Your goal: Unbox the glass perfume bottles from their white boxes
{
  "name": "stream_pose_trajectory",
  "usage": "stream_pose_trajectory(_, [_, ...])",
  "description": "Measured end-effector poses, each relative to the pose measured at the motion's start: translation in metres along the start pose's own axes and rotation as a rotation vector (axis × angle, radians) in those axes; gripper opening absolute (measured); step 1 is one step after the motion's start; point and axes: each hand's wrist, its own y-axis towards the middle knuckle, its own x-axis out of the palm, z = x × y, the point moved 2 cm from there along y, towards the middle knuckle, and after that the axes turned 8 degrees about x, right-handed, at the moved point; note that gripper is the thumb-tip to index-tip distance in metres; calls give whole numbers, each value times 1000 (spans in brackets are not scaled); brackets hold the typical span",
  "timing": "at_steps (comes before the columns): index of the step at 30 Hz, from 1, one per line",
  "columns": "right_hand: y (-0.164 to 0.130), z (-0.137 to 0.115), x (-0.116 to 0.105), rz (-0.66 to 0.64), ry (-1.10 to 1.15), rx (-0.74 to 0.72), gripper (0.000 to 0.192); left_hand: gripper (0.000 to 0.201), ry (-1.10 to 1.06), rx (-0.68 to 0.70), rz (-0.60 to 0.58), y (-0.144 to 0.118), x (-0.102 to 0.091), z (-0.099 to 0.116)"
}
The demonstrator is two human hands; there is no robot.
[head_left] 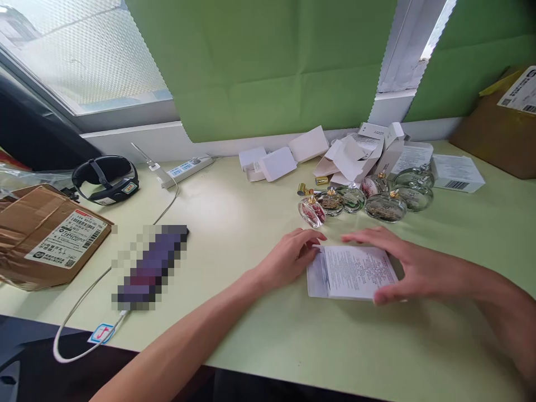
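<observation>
I see both hands flat on the carton: left hand at its flap, right hand spread atop; prob. unfolded, bottles w/o boxes.

pale green desk under window with frosted glass, daylight coming in. green paper sheets cover most of panes. white sill along back. dark chair at left.
</observation>
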Motion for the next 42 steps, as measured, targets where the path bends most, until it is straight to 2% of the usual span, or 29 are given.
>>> stream_pose_trajectory(2, [-2,-1,2,-47,-37,-20,104,13,25,-43,80,0,2,0])
stream_pose_trajectory(4, [-2,-2,3,-75,-46,-44,100,5,72,1,109,-1,4,3])
stream_pose_trajectory(7, [-1,-1,1,-72,-41,-57,94,8,119,133,62,-2,7,9])
stream_pose_trajectory(9, [1,4,-1,-25,-42,-41,93,6,129,166,34,-3,7,12])
stream_pose_trajectory(12, [4,13,-4,65,-42,-18,93,8,93,142,-26,-4,6,14])
stream_pose_trajectory(16, [5,22,-4,111,-39,8,94,19,0,96,-130,-2,1,13])
stream_pose_trajectory(19, [6,24,-4,127,-40,27,93,11,-46,102,-151,0,-2,11])
stream_pose_trajectory(23, [8,22,-5,154,-28,49,90,43,-66,109,-209,1,0,9])
stream_pose_trajectory(25, [8,20,-5,153,-20,61,88,51,-90,71,-188,2,2,10])
stream_pose_trajectory(27, [9,17,-5,156,-18,67,89,51,-95,-10,-143,4,3,9])
stream_pose_trajectory(32, [9,7,-2,194,-45,43,87,19,-73,-257,-35,4,-3,6])
stream_pose_trajectory(33, [9,5,-2,201,-49,38,86,24,-104,-273,-42,3,-5,7])
stream_pose_trajectory(36, [9,-1,-1,211,-54,22,83,58,-137,-289,-105,0,-11,9])
stream_pose_trajectory(37, [10,-2,0,211,-54,12,82,61,-129,-297,-112,-1,-12,10])
stream_pose_trajectory(42, [13,-2,4,184,-52,-24,81,21,-99,-355,29,-1,-3,4])
